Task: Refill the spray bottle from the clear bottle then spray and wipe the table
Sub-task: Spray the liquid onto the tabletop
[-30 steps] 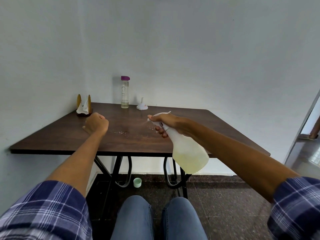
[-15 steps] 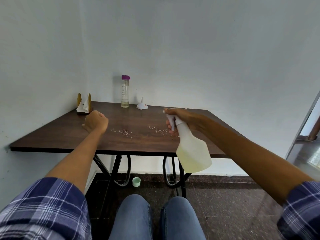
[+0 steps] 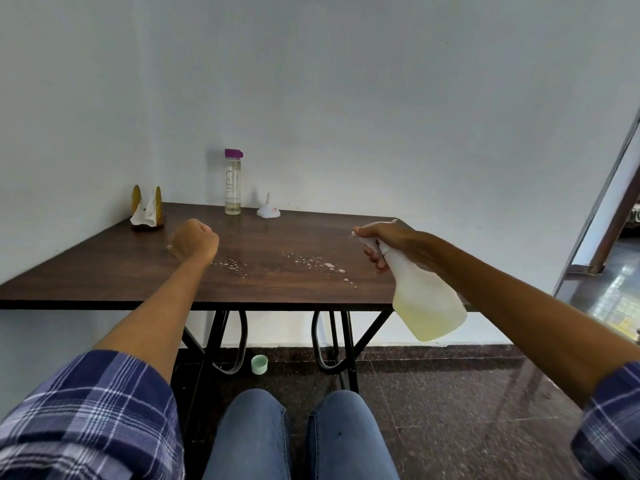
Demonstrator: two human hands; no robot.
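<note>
My right hand (image 3: pixel 388 244) grips the head of a white spray bottle (image 3: pixel 427 299) with pale yellow liquid, held over the right front part of the dark wooden table (image 3: pixel 104 271), nozzle pointing left. Two patches of spray droplets (image 3: pixel 311 263) lie on the tabletop between my hands. My left hand (image 3: pixel 194 241) rests on the table as a closed fist with nothing visible in it. The clear bottle (image 3: pixel 232 183) with a purple cap stands at the back edge, nearly empty.
A small white funnel (image 3: pixel 268 209) lies beside the clear bottle. A wooden napkin holder with white tissues (image 3: pixel 147 211) stands at the back left corner. A green cap (image 3: pixel 259 363) lies on the floor under the table. A doorway opens at the right.
My right hand has carried the spray bottle from the table's middle to the right. More droplets have appeared on the tabletop. My left fist has stayed where it was.
</note>
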